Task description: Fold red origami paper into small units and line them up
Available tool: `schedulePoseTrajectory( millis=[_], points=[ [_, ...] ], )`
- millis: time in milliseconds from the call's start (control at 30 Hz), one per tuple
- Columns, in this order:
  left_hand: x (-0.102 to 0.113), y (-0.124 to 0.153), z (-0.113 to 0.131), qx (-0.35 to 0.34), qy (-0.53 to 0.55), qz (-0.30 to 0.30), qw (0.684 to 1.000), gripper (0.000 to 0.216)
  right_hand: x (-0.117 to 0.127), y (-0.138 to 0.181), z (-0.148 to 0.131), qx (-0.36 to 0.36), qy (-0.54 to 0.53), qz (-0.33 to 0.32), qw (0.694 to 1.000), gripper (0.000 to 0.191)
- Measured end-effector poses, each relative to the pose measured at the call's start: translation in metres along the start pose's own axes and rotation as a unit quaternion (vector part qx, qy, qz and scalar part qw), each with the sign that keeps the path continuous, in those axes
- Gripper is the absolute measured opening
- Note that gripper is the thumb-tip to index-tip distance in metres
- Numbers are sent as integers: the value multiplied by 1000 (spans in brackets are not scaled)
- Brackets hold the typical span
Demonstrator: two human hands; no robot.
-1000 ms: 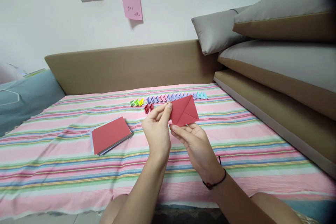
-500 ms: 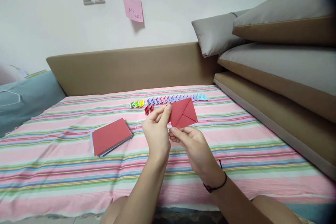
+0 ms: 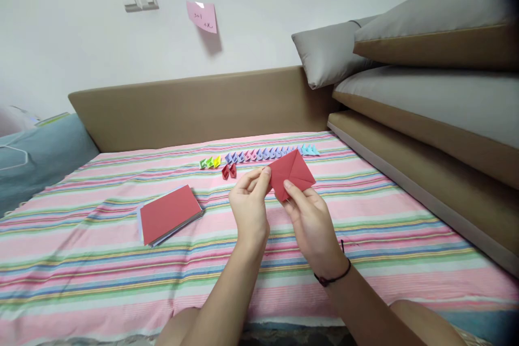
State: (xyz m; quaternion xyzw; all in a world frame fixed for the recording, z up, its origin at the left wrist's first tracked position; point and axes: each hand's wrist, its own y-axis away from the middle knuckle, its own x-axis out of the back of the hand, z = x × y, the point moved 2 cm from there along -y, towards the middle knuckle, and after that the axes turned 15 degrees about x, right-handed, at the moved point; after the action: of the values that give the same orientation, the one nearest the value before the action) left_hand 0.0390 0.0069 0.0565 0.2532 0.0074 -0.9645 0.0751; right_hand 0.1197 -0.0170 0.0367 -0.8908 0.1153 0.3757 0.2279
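A creased, folded sheet of red paper (image 3: 298, 165) is held up between my two hands above the striped cloth. My left hand (image 3: 250, 194) pinches its left corner between thumb and fingers. With the thumb on its face and the fingers behind, my right hand (image 3: 308, 221) grips the lower edge. Beyond my left hand stand two small dark red folded paper pieces (image 3: 229, 171). A stack of paper sheets (image 3: 172, 213), red on top, lies to the left of my hands.
A row of small purple, pink and blue folded papers (image 3: 265, 154) runs across the far part of the striped cloth (image 3: 101, 281). Green and yellow ones (image 3: 210, 162) sit left of it. Grey and brown cushions (image 3: 425, 92) are piled on the right; a brown backrest (image 3: 194, 105) stands behind.
My right hand has moved up, from the bottom corner onto the face of the red paper. The paper has turned slightly and shifted right, my left hand moving with it.
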Motion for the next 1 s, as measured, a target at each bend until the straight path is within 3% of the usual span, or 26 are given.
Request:
schedulePoseTrajectory(
  millis=[167,300,433,633,767,1000],
  points=[
    [4,-8,0,87,-92,-130,983,23,15,-19,-18,48,56,-14,997,14],
    [7,-12,7,127,-187,-238,945,34,23,-32,-40,76,234,-126,961,13],
    [7,-11,14,59,-203,-214,954,31,23,-33,-54,51,347,-218,911,13],
    [4,-5,16,22,-264,-221,939,15,22,-31,-58,38,413,-267,870,14],
    [4,-4,18,32,-270,-213,938,14,23,-32,-57,40,414,-276,866,15],
    [20,-9,38,53,-280,-158,945,18,27,-33,-61,44,387,-244,888,17]
  ],
)
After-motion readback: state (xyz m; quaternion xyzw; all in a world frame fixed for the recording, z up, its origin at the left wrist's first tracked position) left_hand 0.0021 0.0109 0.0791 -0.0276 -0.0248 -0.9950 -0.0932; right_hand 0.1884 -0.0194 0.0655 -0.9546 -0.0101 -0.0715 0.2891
